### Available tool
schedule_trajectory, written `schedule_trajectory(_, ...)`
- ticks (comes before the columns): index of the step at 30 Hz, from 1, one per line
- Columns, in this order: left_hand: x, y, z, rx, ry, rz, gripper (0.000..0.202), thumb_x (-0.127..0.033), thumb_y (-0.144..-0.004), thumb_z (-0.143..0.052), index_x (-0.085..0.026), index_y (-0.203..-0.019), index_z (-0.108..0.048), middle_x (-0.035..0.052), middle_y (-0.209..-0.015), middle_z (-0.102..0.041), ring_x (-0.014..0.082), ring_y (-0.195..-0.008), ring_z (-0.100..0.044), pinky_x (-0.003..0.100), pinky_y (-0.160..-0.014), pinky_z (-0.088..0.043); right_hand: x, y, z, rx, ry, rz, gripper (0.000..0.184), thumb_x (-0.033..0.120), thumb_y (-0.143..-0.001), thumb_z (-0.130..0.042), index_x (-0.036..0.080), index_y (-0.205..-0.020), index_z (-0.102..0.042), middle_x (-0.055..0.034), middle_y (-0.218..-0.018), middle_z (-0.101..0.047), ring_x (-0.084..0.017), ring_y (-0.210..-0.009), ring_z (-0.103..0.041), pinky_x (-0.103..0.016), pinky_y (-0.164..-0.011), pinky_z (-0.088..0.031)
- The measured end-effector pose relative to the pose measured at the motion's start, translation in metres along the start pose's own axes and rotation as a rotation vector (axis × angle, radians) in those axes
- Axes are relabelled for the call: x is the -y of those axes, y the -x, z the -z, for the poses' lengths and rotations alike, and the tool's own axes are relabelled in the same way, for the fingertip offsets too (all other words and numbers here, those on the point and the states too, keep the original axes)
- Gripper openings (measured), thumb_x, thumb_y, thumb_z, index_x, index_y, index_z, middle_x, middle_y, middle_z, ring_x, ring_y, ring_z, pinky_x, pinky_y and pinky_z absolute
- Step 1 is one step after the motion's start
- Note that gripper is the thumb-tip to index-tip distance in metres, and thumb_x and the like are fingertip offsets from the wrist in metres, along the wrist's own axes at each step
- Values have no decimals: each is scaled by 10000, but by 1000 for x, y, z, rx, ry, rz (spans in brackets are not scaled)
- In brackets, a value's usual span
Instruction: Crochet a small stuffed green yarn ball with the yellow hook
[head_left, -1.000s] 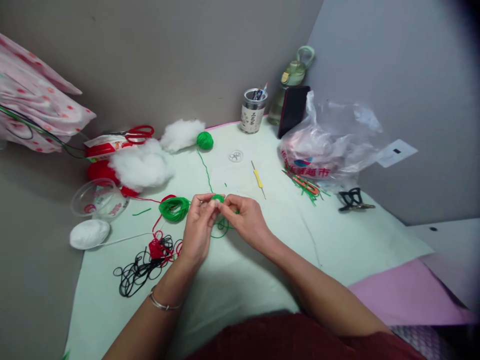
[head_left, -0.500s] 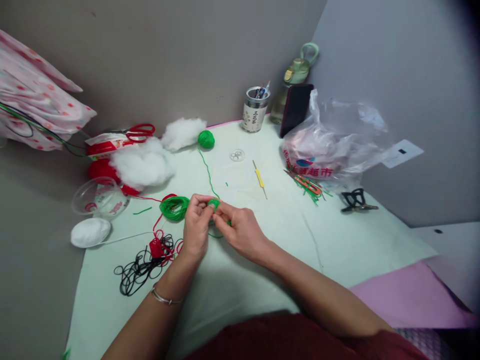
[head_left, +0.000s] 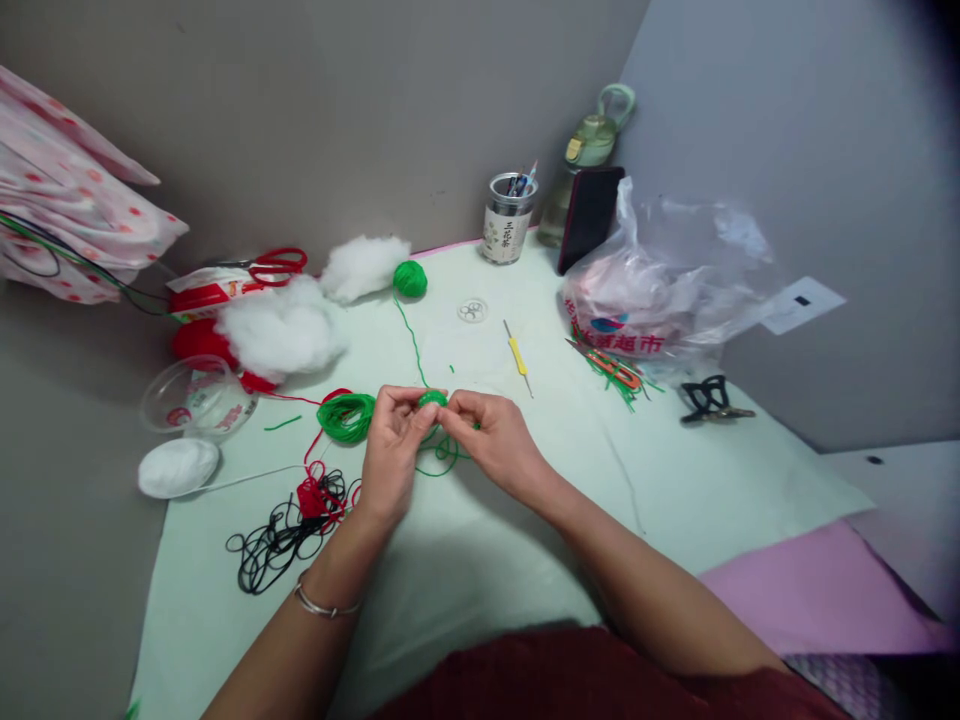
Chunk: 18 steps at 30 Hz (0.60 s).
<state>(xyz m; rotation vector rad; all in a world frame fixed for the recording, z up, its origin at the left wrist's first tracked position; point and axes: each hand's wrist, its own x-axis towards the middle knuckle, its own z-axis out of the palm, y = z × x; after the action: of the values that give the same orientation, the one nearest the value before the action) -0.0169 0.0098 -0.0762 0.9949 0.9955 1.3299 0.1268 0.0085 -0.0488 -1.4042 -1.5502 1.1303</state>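
Observation:
A small green yarn piece [head_left: 433, 398] sits between my two hands, above the middle of the table. My left hand [head_left: 393, 435] pinches it between thumb and fingers. On its other side, my right hand [head_left: 491, 432] has thumb and forefinger pressed together at the piece's edge; what exactly they grip there is too small to see. Loose green yarn [head_left: 444, 455] loops under the hands. A strand runs up from behind them to a green yarn ball [head_left: 410, 279]. Just left of my left hand lies a coil of green yarn [head_left: 347, 416].
A yellow-handled crochet hook [head_left: 517, 357] and a small clear dish [head_left: 472, 310] lie beyond the hands. Orange snips [head_left: 616, 370] rest on green scraps beside a plastic bag [head_left: 660, 290]. At left are white stuffing [head_left: 285, 325], a white yarn ball [head_left: 178, 467] and tangled black cord [head_left: 274, 545].
My right hand has shifted slightly up and right, its fingertips now at the piece's edge. The green piece is turned differently, and more loose yarn loops show beneath.

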Motion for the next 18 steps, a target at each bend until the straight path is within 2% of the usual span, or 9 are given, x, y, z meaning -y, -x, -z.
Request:
schedule_trajectory(5,-3,-5,6,1,-13,36,299,-294,-791,-834,-199,-950,-599,22,-935,-723,151,-866,-677,274,-822,-521,9,9,3,66,228,109,223,260,-947,-487,217,-728,-483,56,-610,-467,-114,-571,-388,-274,-616,-247)
schedule_trajectory(9,6,-8,10,-70,-47,8,237,-191,-733,-809,-191,-865,-612,-13,-833,-678,130,-781,-618,233,-743,-484,12,14,-4,140,263,175,167,227,-948,-456,215,-792,-515,46,-641,-500,-114,-562,-395,-275,-626,-253)
schedule_trajectory(13,8,-7,6,-124,-31,26,217,-222,-740,-770,-202,-852,-585,-27,-811,-645,127,-752,-594,227,-705,-468,11,10,-8,116,161,92,207,238,-912,-512,220,-713,-458,61,-609,-457,-108,-564,-362,-263,-612,-247)
schedule_trajectory(15,2,-5,2,-106,-9,67,227,-237,-758,-745,-210,-930,-599,-34,-815,-636,126,-743,-596,227,-699,-473,11,7,-7,76,169,40,253,258,-901,-553,219,-680,-435,67,-593,-426,-107,-572,-349,-265,-607,-230)
schedule_trajectory(18,-6,-1,-3,-48,4,139,214,-227,-783,-698,-195,-990,-655,-24,-825,-633,118,-729,-590,225,-698,-486,12,5,-3,17,262,-9,274,310,-898,-610,216,-677,-477,72,-567,-427,-107,-560,-344,-276,-607,-215)
